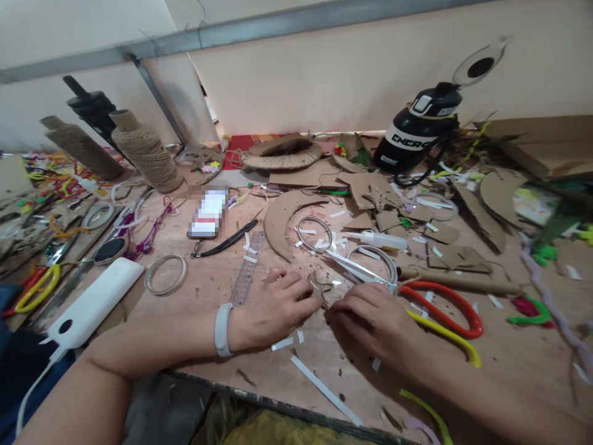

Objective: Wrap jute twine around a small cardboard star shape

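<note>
Over the front of the table, my left hand (pixel 282 306) and my right hand (pixel 370 318) are close together with fingertips nearly meeting. A small curled brown piece, looking like twine (pixel 320 284), sticks up between them. My left fingers are closed at its side, and my right thumb and fingers pinch at its lower end; the exact hold is partly hidden. Large scissors with red and yellow handles (pixel 470 318) lie beside and partly behind my right hand. A clear ruler (pixel 248 266) rests behind my left wrist. Just beyond my hands is a crescent of cardboard (pixel 277 225).
Tape rolls (pixel 165 274), a glue bottle (pixel 382 240), a phone (pixel 208 210) and a white power bank (pixel 95 303) lie around. Twine spools (pixel 146 151) stand back left, a black bottle (pixel 412 136) back right. Paper strips (pixel 324 389) and cardboard scraps (pixel 458 258) litter the table.
</note>
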`<state>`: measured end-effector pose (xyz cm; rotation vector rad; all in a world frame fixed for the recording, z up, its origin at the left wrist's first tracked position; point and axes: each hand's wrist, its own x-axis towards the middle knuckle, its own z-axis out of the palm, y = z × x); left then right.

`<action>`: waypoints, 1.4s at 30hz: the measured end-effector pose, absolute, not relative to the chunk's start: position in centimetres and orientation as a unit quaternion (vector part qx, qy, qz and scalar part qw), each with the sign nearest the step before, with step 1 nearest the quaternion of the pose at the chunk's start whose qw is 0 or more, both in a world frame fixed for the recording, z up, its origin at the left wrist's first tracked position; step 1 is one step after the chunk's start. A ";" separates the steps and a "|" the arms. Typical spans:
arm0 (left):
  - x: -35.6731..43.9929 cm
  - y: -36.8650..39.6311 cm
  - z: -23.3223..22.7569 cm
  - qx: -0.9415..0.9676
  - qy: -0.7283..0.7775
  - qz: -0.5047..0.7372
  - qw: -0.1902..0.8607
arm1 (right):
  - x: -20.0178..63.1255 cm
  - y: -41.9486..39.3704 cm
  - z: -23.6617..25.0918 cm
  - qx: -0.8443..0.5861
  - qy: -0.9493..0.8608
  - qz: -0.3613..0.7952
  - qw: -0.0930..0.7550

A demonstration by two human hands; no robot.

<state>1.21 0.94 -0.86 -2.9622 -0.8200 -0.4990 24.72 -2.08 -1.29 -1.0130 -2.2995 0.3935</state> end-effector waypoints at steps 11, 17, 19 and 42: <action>1.2 1.0 -1.2 -0.946 -0.272 -0.176 -0.008 | 24.9 -2.4 -1.5 -0.379 -0.878 0.129 0.262; 1.2 1.0 -1.1 -0.950 -0.265 -0.166 -0.009 | 24.6 -2.2 -1.9 -0.392 -0.868 0.124 0.280; 1.2 1.0 -1.0 -0.950 -0.267 -0.163 -0.007 | 24.6 -2.1 -2.0 -0.393 -0.866 0.129 0.282; 0.7 2.5 -0.6 -0.968 -0.207 -0.140 -0.011 | 24.5 -2.2 -2.2 -0.360 -0.877 0.141 0.284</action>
